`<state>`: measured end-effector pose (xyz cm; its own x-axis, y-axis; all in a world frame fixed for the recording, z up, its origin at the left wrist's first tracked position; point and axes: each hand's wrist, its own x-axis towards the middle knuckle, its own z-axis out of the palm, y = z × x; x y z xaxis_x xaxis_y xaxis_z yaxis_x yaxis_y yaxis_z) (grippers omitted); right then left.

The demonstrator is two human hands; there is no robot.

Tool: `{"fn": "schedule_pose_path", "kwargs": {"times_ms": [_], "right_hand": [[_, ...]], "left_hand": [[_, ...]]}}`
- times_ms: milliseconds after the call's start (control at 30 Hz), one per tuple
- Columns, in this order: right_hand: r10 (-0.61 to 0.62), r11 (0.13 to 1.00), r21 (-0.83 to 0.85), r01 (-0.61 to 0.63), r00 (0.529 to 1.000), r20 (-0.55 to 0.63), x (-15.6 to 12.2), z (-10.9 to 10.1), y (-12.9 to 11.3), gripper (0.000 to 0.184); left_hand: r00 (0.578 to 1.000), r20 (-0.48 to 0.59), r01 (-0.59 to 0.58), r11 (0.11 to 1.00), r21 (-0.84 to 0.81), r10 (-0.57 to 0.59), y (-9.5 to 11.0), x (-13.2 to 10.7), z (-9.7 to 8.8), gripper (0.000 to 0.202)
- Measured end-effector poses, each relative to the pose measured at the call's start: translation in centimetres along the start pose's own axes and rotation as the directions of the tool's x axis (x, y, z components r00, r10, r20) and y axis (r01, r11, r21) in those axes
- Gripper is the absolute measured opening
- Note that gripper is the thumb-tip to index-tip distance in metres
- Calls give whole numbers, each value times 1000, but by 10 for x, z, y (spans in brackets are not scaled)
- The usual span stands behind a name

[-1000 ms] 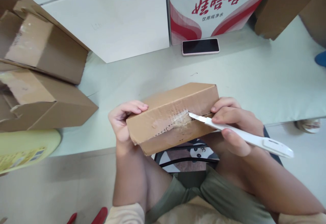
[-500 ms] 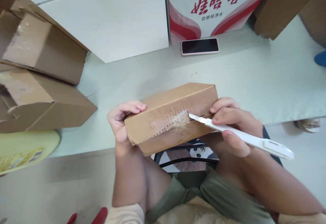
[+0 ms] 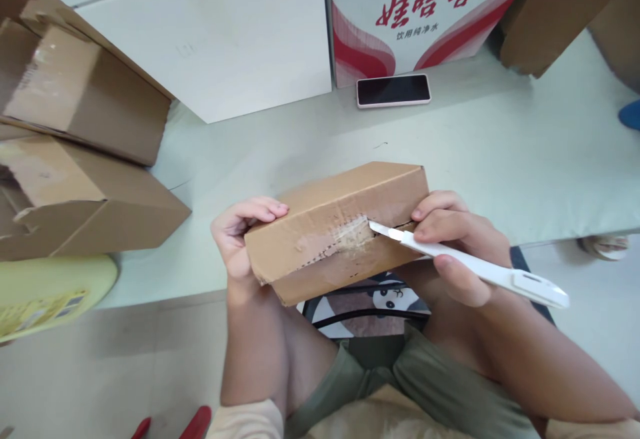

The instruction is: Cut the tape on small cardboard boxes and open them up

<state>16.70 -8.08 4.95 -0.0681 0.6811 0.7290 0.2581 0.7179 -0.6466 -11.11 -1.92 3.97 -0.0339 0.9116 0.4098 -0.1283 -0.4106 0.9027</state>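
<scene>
Above my lap, over the table's front edge, a small brown cardboard box [image 3: 320, 239] is held slightly tilted. My left hand [image 3: 243, 236] grips its left end, fingers over the top edge. My right hand [image 3: 460, 242] is closed around a white utility knife [image 3: 480, 269] and also touches the box's right end. The knife's short blade points left and meets the taped seam near the middle of the facing side. Left of the blade the tape [image 3: 353, 232] looks scuffed and whitish; to its right a dark slit runs along the seam.
A pale-covered table [image 3: 480, 159] bears a phone [image 3: 393, 90], a large white box [image 3: 225, 39] and a red-and-white carton [image 3: 425, 19] at the back. Open cardboard boxes [image 3: 120, 206] stand left, beside a yellow container [image 3: 55, 292]. Another brown carton [image 3: 545, 12] is back right.
My right hand and the knife have shifted slightly left, the blade a little further along the seam. The box and my left hand have hardly moved.
</scene>
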Motion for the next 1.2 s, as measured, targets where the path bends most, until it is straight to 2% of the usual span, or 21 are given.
{"fn": "schedule_pose_path", "kwargs": {"times_ms": [267,567,667,1000,1200], "right_hand": [[78,996,44,-76,997,-31,-4,1,-3,14],[100,988,123,-90,993,-70,-11,2,2,17],[97,989,122,-87,992,-75,-12,2,3,17],[68,996,68,-64,996,-51,-5,1,-1,15],[40,998,53,-39,999,-10,-2,-1,-2,13]], "left_hand": [[1000,10,-11,999,-33,11,0,2,0,28],[999,31,-38,997,-71,40,-3,2,-2,30],[997,55,-54,995,-81,59,-5,2,-4,30],[1000,-6,0,1000,-23,0,-1,0,0,27],[1000,-5,2,997,-80,-3,-1,1,-1,27]]}}
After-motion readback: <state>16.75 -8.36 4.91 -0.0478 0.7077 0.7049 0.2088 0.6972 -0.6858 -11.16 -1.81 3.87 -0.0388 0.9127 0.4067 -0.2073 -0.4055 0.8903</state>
